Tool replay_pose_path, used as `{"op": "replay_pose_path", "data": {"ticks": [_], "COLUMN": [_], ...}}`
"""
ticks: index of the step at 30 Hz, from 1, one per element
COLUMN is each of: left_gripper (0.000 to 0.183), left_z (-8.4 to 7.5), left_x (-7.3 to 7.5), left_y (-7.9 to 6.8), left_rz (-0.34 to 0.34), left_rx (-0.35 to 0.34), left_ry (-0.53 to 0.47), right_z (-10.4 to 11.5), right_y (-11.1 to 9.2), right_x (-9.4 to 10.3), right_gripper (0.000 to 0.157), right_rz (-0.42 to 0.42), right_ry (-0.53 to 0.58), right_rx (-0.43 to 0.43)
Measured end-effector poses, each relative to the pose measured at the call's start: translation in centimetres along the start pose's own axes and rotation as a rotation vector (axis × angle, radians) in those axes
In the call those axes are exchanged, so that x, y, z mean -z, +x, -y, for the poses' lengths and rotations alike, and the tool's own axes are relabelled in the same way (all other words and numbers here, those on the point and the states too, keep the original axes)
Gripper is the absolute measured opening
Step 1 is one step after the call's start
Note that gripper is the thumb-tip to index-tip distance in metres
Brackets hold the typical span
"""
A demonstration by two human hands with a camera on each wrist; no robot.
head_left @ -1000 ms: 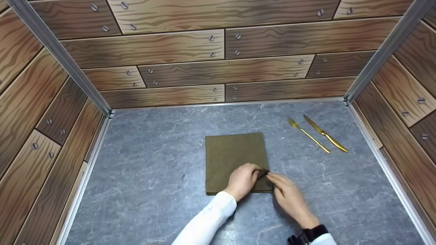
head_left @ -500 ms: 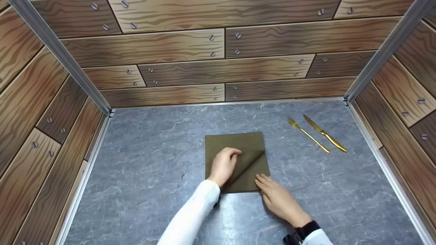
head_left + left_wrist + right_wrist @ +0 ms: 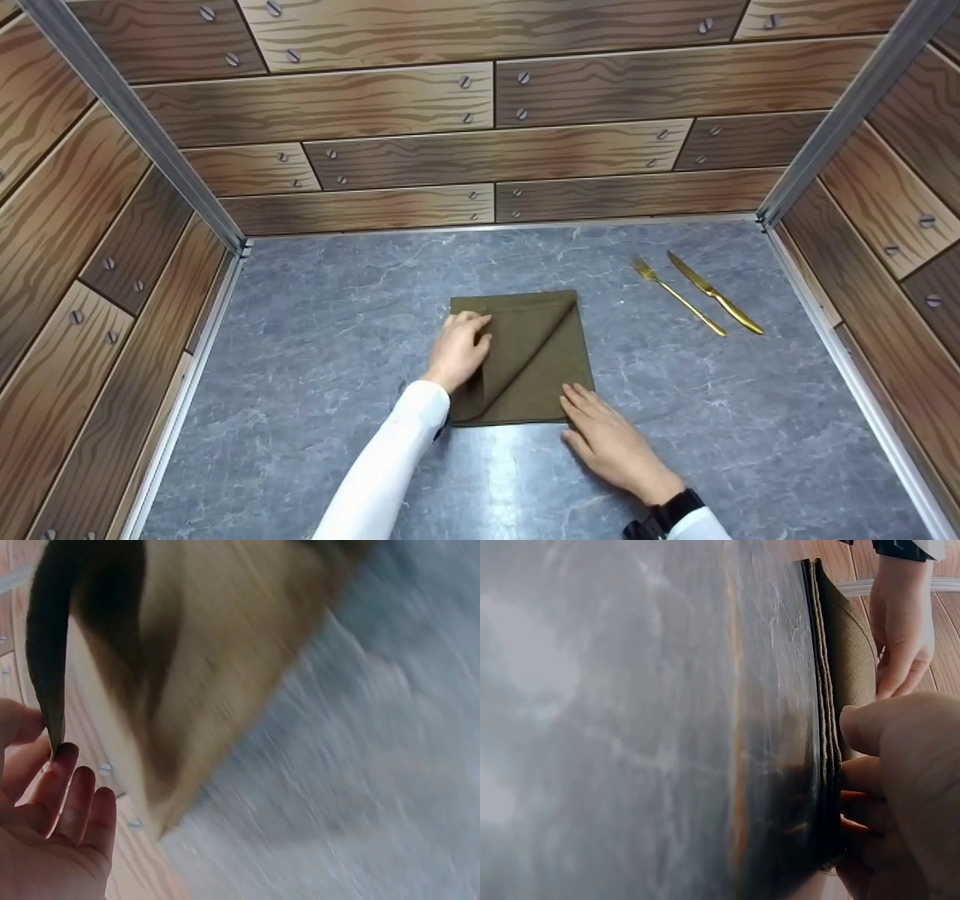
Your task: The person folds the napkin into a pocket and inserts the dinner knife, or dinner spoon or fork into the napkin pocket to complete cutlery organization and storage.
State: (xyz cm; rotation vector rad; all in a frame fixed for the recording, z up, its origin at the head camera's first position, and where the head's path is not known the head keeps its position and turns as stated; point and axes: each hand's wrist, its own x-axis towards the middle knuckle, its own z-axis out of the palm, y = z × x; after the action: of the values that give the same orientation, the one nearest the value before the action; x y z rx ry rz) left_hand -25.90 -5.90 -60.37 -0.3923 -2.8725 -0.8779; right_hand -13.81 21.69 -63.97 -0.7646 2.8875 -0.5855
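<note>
An olive-brown cloth napkin, folded in a layered square, lies on the grey marbled table. My left hand pinches a corner of its top layer between thumb and fingers, over the napkin's left side. That layer is turned back, with a diagonal fold from the far right corner to the near left. In the left wrist view the raised cloth curves up from the left hand's fingertips. My right hand rests its straight fingers on the napkin's near right corner. The right wrist view shows stacked cloth edges beside those fingers.
A gold fork and a gold knife lie side by side at the far right of the table. Wood-patterned walls enclose the back and both sides, with metal strips along their lower edges.
My left hand has drawn the near right corner of the napkin's top layer across to the left. My right hand has shifted slightly down onto the lower layers.
</note>
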Motion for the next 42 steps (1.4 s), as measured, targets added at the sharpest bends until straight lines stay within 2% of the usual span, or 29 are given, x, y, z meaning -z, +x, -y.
{"op": "replay_pose_path", "data": {"ticks": [4, 14, 21, 31, 42], "left_gripper": [0.041, 0.052, 0.062, 0.067, 0.067], "left_z": [0.9, 2.7, 3.4, 3.8, 3.8], "left_x": [0.2, 0.1, -0.2, -0.9, -1.5], "left_y": [0.3, 0.5, 0.3, -0.1, -0.3], "left_rz": [0.046, 0.103, 0.164, 0.159, 0.176], "left_rx": [-0.004, -0.022, -0.005, 0.012, 0.075], "left_ry": [0.054, 0.167, 0.261, 0.365, 0.385], "right_z": [0.0, 0.0, 0.0, 0.0, -0.1], "right_y": [-0.1, -0.1, -0.1, 0.0, -0.2], "right_x": [0.0, -0.2, -0.2, -0.1, -0.2], "right_gripper": [0.056, 0.057, 0.057, 0.058, 0.059], "right_rz": [0.003, 0.011, 0.007, 0.019, 0.017], "right_ry": [0.001, 0.027, 0.022, 0.035, 0.033], "right_rx": [-0.007, -0.018, -0.024, -0.031, -0.027]}}
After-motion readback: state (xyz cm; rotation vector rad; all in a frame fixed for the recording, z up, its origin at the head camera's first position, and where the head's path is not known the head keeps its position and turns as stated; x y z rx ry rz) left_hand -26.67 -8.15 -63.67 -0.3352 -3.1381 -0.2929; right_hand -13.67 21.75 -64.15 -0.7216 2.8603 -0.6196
